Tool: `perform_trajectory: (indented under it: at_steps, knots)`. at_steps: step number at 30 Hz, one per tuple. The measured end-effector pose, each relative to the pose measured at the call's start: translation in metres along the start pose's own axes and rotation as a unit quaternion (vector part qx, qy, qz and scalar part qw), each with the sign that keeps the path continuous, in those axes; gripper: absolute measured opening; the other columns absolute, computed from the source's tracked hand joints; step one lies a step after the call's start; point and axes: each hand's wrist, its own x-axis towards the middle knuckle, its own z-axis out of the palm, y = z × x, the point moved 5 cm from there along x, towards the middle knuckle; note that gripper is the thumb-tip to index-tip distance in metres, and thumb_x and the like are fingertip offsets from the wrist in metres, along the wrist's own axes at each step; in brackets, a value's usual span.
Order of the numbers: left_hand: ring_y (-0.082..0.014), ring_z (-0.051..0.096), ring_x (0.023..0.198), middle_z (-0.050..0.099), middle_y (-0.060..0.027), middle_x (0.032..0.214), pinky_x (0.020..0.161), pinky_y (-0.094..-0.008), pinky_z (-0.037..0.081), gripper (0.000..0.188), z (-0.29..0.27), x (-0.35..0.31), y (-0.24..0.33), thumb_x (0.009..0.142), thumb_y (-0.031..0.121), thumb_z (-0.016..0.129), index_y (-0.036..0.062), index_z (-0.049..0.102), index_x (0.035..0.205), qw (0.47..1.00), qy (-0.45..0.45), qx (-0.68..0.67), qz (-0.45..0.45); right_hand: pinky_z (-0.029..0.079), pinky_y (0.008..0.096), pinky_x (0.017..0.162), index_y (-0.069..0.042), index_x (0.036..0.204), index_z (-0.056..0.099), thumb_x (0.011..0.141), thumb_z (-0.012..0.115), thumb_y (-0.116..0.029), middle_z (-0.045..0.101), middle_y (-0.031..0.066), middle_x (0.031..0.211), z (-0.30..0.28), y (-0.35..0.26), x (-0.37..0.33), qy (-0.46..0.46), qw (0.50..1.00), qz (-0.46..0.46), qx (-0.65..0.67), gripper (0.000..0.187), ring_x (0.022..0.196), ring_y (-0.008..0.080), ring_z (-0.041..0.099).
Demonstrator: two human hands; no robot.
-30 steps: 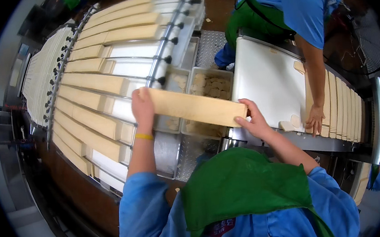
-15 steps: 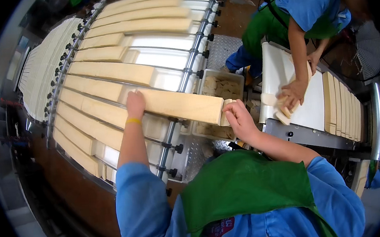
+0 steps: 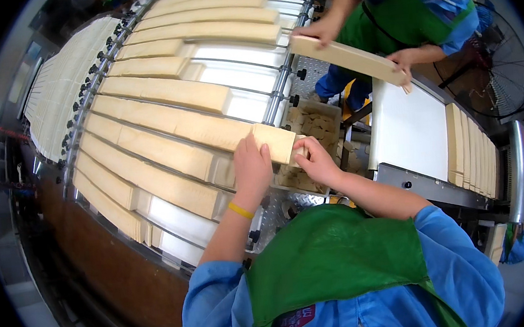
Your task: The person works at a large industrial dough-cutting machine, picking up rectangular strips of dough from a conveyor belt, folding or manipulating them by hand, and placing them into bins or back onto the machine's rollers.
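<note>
A short pale-beige block (image 3: pixel 274 142), seemingly a stack of thin layers, sits at the right end of a long pale-beige row (image 3: pixel 190 125) and juts past the rack's edge. My left hand (image 3: pixel 253 164) is closed round its near side, thumb on top and fingers partly hidden. At its right end, my right hand (image 3: pixel 319 163) pinches a small pale end piece (image 3: pixel 300 149). More long beige blocks (image 3: pixel 151 176) lie in lanes between thin metal rods on the white-bedded rack (image 3: pixel 183 223).
Below my hands stands a bin (image 3: pixel 340 119) with pale scraps. At right, a co-worker holds a long beige block (image 3: pixel 349 56) in both hands above a white-topped machine (image 3: pixel 410 132), where several beige blocks (image 3: pixel 469 148) stand. A wire fan (image 3: pixel 497 68) is behind.
My left hand has moved right along the row to its end block. My right hand has shifted slightly left. The co-worker has lifted a long block off the white surface toward the rack.
</note>
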Motion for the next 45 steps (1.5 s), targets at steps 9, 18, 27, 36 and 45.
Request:
perform_trajectory:
  at_steps: [9,18,27,36,45]
  knots:
    - [-0.0407,0.046,0.104,0.048,-0.0247,0.112,0.089,-0.0473,0.040,0.088,-0.025,0.017,0.035,0.058,0.033,0.083,-0.0047,0.038,0.124,0.994,0.029,-0.107,0.014,0.043,0.0350,0.085,-0.005,0.103,0.055,0.080,0.059,-0.008,0.053,0.0160,0.104,-0.010,-0.028,-0.010,0.083,0.994,-0.071,0.006,0.024,0.097,0.0316,0.054]
    - [-0.0391,0.050,0.106,0.052,-0.0253,0.111,0.094,-0.0433,0.041,0.081,0.016,0.107,-0.039,0.061,0.034,0.081,-0.0056,0.044,0.122,0.995,0.061,-0.061,-0.057,0.040,0.0342,0.093,-0.004,0.106,0.054,0.080,0.059,-0.006,0.053,0.0130,0.108,-0.034,-0.001,0.022,0.118,0.993,0.001,-0.002,0.026,0.105,0.0270,0.052]
    - [-0.0371,0.052,0.101,0.054,-0.0219,0.107,0.088,-0.0459,0.043,0.071,0.030,0.107,-0.042,0.060,0.041,0.076,-0.0024,0.053,0.112,0.988,-0.003,0.143,-0.059,0.040,0.0364,0.094,-0.006,0.108,0.053,0.080,0.059,-0.007,0.051,0.0151,0.114,-0.062,0.036,-0.028,0.092,0.990,0.105,0.023,0.029,0.109,0.0320,0.051]
    - [-0.0356,0.054,0.096,0.057,-0.0191,0.098,0.083,-0.0454,0.044,0.052,0.014,0.109,-0.037,0.062,0.037,0.075,-0.0002,0.060,0.095,0.976,0.025,0.212,-0.048,0.040,0.0339,0.095,-0.006,0.109,0.052,0.081,0.058,-0.006,0.049,0.0145,0.116,-0.094,0.058,-0.057,0.099,0.990,0.098,-0.006,0.028,0.109,0.0287,0.051]
    - [-0.0355,0.048,0.106,0.054,-0.0180,0.112,0.093,-0.0464,0.037,0.053,0.031,0.106,-0.023,0.066,0.031,0.076,0.0012,0.057,0.106,0.984,0.017,0.171,0.036,0.042,0.0402,0.096,-0.002,0.119,0.049,0.083,0.062,-0.017,0.043,0.0200,0.126,-0.143,0.108,-0.082,0.162,0.960,0.145,-0.178,0.041,0.110,0.0378,0.049]
